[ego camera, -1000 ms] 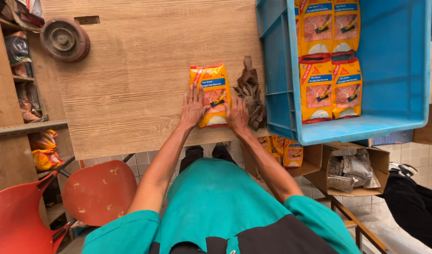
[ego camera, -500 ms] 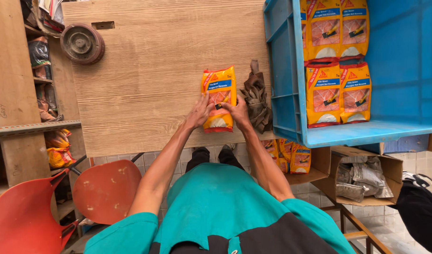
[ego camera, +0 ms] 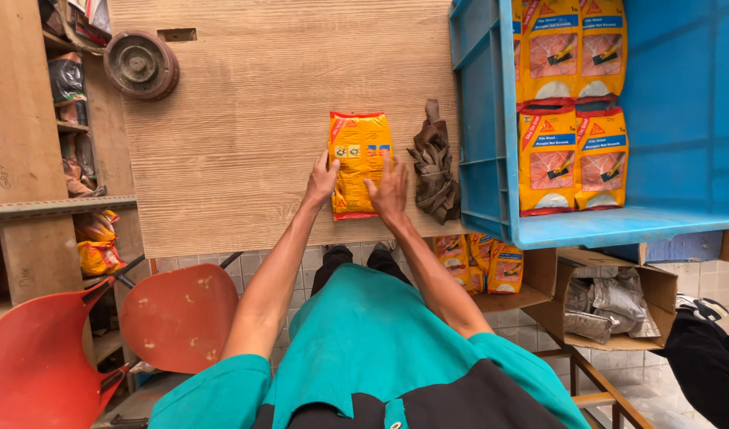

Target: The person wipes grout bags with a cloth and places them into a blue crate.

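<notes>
I am pressing my left hand (ego camera: 323, 179) and right hand (ego camera: 390, 191), fingers spread flat, on the near end of a yellow-orange plastic pouch (ego camera: 359, 161) lying on the wooden table (ego camera: 237, 135). A crumpled brown rag (ego camera: 436, 171) is lying just right of it, beside the blue plastic crate (ego camera: 484, 151) holding similar pouches.

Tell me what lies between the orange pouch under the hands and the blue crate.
A crumpled brown rag lies on the wooden table between the orange pouch and the blue crate. Both hands, left and right, already rest on the pouch.
</notes>
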